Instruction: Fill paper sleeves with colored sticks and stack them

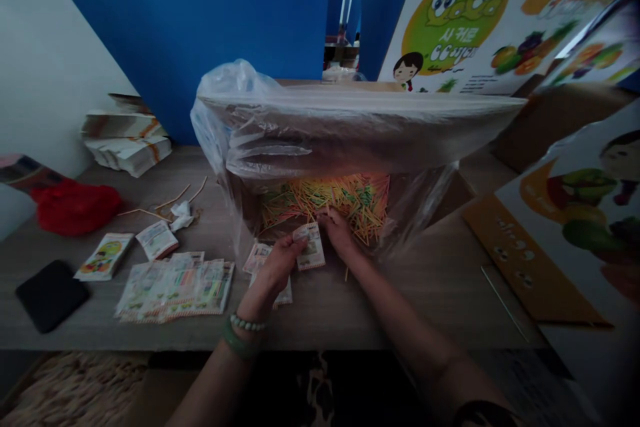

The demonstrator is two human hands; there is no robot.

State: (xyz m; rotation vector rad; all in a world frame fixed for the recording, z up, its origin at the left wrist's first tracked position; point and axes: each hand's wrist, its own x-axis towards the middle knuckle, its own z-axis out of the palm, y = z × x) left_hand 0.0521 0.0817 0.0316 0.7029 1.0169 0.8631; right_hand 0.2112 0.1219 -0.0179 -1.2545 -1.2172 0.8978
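The left hand (280,260) (green bangle (239,341) on its wrist) pinches a printed packet (312,248) at the plastic-draped box's (350,140) six o'clock; the right hand (340,232) is by thin colored sticks (369,207), its grip unclear.

My left hand (283,260) was closed in a pinch, thumb on top, with a beaded bracelet (247,323) and a jade-coloured bangle (239,340) around the wrist. My right hand (337,227) reached further forward, just beside it, fingers curled. Both forearms came up from below, angled inward toward each other, a dark band (483,413) around my right arm.
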